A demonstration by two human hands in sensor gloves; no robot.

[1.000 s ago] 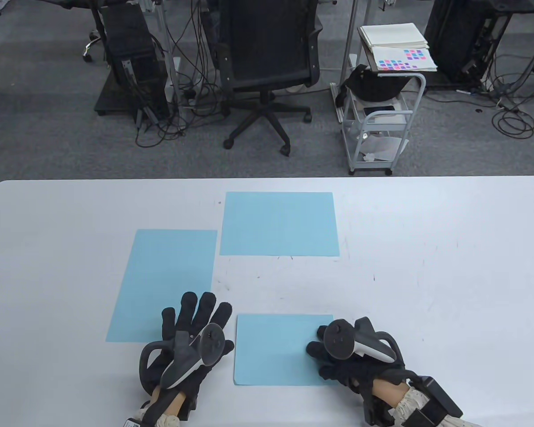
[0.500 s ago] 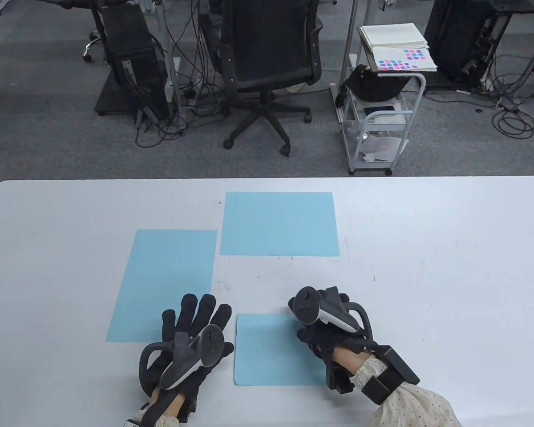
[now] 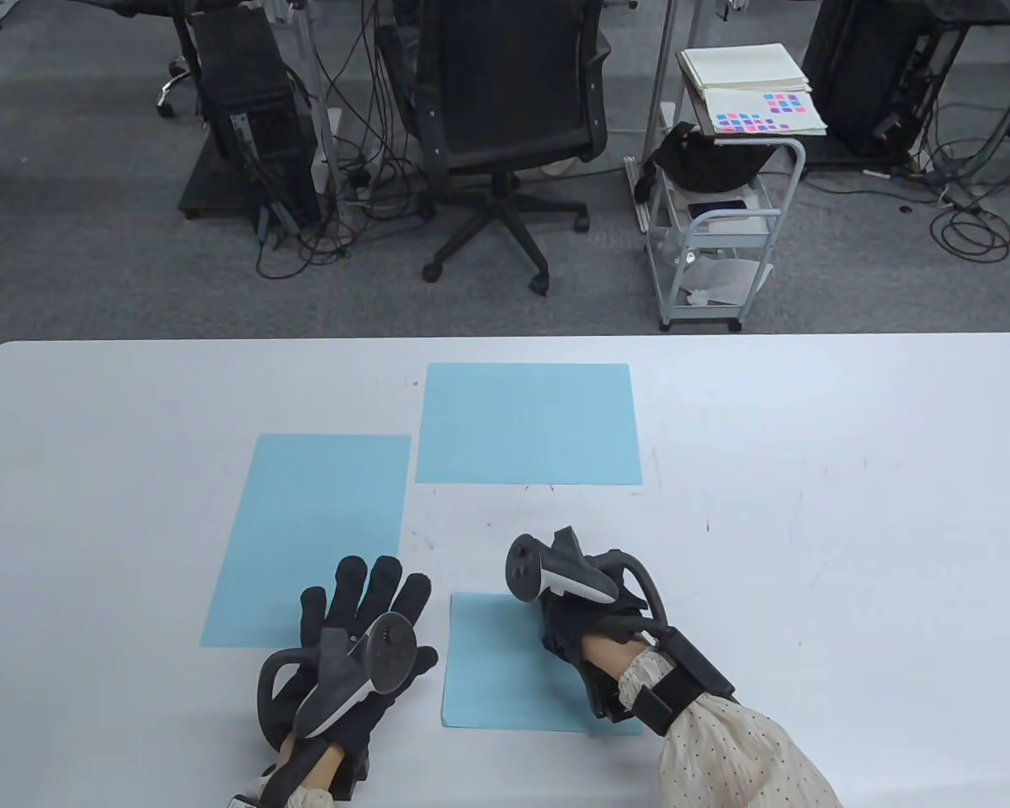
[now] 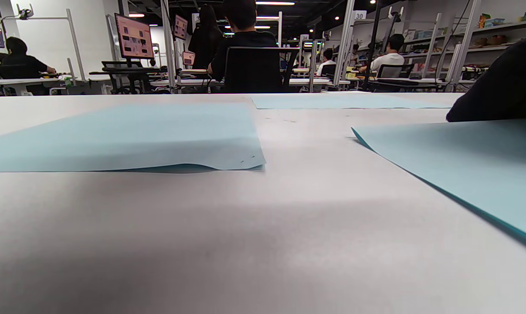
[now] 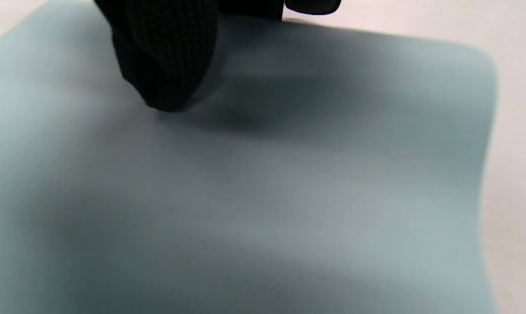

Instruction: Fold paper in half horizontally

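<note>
Blue sheets lie on the white table point(image 3: 808, 505): a tall unfolded sheet point(image 3: 311, 530) at the left, where the left hand point(image 3: 362, 640) rests flat with fingers spread over its near corner, gripping nothing. Just right, the folded paper point(image 3: 505, 673) lies under the right hand point(image 3: 589, 623), whose fingertip point(image 5: 162, 65) presses its surface; how curled the other fingers are cannot be told. Another sheet point(image 3: 528, 423) sits farther back.
</note>
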